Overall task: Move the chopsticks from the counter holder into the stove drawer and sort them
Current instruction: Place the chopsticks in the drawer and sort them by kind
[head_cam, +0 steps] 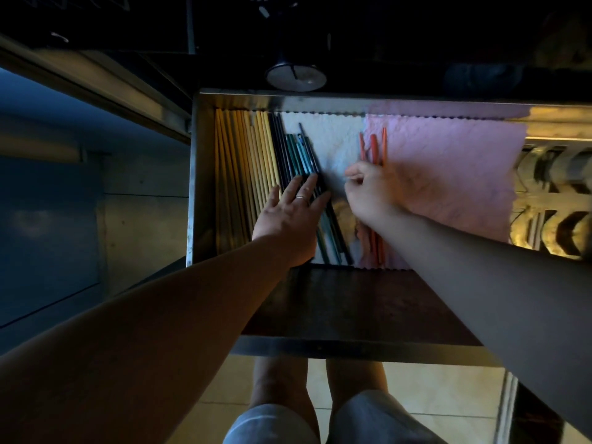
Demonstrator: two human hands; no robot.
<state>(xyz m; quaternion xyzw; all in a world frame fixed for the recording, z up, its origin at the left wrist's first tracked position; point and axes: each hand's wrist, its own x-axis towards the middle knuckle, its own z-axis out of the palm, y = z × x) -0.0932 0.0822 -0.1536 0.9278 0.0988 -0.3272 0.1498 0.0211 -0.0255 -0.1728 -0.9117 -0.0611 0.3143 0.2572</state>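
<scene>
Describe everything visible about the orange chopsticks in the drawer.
The orange chopsticks are a small bundle of thin, smooth sticks, plastic by the look, lying lengthwise in the open metal drawer with their tips toward the back wall. They rest where the white liner cloth meets the pink liner cloth, set apart from the dark and yellow groups. The right hand, loosely closed, covers their middle; their near ends show below the wrist.

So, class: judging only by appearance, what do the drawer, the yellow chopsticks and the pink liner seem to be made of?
Drawer: probably stainless steel, its walls shiny and reflective.
Yellow chopsticks: likely bamboo or wood, pale matte tan, though plastic can't be excluded.
Pink liner: seems a soft cloth or paper towel, with a crinkled texture and wavy cut edge.
</scene>
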